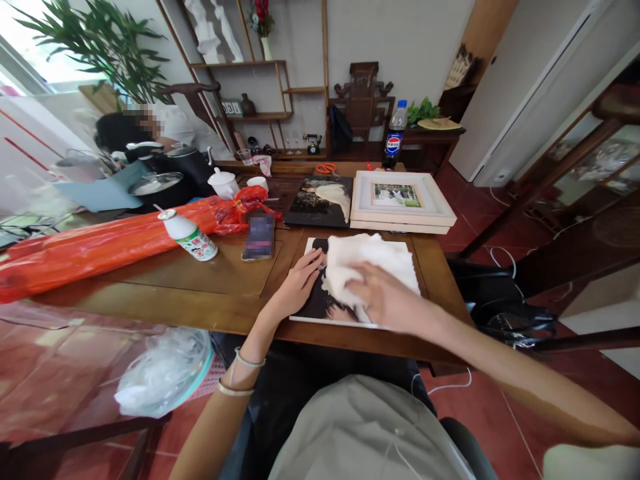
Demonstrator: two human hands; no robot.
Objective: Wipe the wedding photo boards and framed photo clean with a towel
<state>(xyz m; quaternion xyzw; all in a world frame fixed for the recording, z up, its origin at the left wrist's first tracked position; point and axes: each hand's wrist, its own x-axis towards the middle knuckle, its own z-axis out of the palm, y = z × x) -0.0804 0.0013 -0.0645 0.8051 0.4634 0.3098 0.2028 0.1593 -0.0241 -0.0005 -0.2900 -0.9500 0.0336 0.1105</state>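
A dark photo print (320,303) with a white border lies flat at the near edge of the wooden table (215,270). My left hand (300,283) rests on the print's left side, fingers stretched out and pressing it down. My right hand (383,297) lies on a white cloth (370,260) that covers most of the print; the hand is smeared by motion and its fingers press onto the cloth.
Behind stand a white picture frame (403,200) with a photo and another dark print (320,203). A phone (259,237), a small white bottle (190,235) and a long orange plastic bag (100,243) lie left. A cola bottle (395,137), scissors (326,169), cups and pots sit farther back; another person sits far left.
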